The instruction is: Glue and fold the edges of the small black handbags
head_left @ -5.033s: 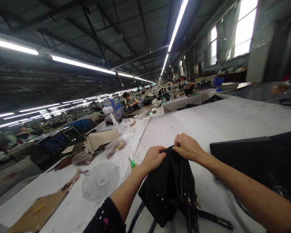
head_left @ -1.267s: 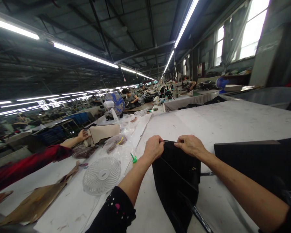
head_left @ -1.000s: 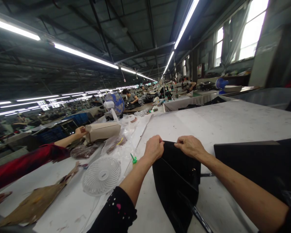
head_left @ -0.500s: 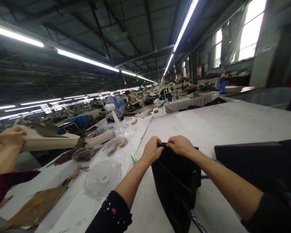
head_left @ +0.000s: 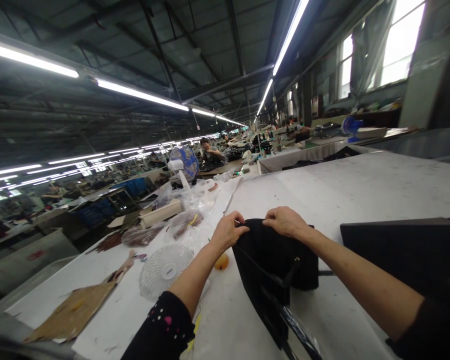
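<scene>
A black bag (head_left: pixel 262 260) stands on the white table (head_left: pixel 360 187) in front of me, its opening turned toward me and a small gold-coloured mark showing inside. My left hand (head_left: pixel 228 231) pinches the far rim of the bag at its left. Further right along the same rim, my right hand (head_left: pixel 283 221) pinches the edge between thumb and fingers. A strap wrapped in clear plastic (head_left: pixel 298 330) hangs from the bag's near side. Behind my left forearm, an orange round object (head_left: pixel 221 261) is partly hidden.
A white fan (head_left: pixel 165 272) lies left of my arm, with brown sheet material (head_left: pixel 71 312) beyond it. Plastic-wrapped pieces (head_left: pixel 142 235) and a blue standing fan (head_left: pixel 187 162) are farther back. Black flat pieces (head_left: pixel 397 250) lie at right. A person (head_left: pixel 212 152) sits in the distance.
My hands have moved slightly apart along the rim, and the bag's mouth gapes wider. Another person's hand and the pale box by it at the left have gone from view.
</scene>
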Tool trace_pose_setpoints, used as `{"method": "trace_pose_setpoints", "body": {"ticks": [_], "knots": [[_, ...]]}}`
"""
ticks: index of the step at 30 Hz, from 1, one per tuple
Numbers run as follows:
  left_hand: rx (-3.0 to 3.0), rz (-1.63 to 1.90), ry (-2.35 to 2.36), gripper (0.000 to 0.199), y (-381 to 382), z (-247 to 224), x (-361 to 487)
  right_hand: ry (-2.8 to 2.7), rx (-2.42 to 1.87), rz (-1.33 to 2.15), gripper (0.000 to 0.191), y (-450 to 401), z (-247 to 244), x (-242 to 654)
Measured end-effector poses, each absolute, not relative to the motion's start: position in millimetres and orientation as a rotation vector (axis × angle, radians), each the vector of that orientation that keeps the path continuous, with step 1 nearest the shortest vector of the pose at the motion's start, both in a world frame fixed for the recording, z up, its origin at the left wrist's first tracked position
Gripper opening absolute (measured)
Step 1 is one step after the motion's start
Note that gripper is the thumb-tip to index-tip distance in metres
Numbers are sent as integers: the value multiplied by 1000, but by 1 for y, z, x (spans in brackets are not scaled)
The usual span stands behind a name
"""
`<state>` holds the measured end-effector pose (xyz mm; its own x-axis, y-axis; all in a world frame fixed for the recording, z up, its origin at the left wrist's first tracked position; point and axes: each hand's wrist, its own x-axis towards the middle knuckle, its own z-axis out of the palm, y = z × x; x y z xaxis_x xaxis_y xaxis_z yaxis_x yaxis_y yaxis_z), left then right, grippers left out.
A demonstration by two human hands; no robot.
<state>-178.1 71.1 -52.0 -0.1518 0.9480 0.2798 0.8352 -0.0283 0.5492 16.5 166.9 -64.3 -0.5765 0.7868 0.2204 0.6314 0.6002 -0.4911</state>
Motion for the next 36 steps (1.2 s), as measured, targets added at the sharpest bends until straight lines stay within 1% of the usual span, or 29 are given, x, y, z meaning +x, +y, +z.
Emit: {"method": "trace_pose_setpoints", "body": {"ticks": [2,7,10,15,19,20,22,23,24,27,30,32,36], "knots": [[1975,951,2072,16,73,-54,-177,-2399,-1129,533,20,169,-65,17],[2034,843,2233,18,78,-55,-175,-2371,-1106,609,16,169,-64,17],[2030,823,2278,16,80,-53,-172,-2363,-1061,651,14,168,-62,15],[2022,830,2303,12,82,-51,-166,-2369,-1022,667,19,169,-58,2],[2007,864,2271,11,81,-51,-167,-2401,-1041,633,17,169,-56,-11],[1972,892,2227,17,79,-51,-169,-2405,-1057,614,16,168,-55,-13],[1853,920,2094,40,75,-49,-176,-2414,-1087,577,15,166,-53,-14],[1784,908,2021,47,72,-48,-181,-2420,-1095,562,14,165,-53,-14],[1721,881,1957,49,70,-47,-186,-2427,-1098,550,14,165,-52,-13],[1606,811,1840,36,65,-47,-200,-2446,-1106,533,13,167,-53,-11],[1505,856,1788,25,69,-52,-208,-2446,-1120,540,14,172,-56,-10],[1464,895,1783,23,73,-56,-210,-2446,-1097,565,16,174,-58,-11],[1446,932,1801,24,78,-60,-211,-2477,-937,641,31,174,-57,-12]]}}
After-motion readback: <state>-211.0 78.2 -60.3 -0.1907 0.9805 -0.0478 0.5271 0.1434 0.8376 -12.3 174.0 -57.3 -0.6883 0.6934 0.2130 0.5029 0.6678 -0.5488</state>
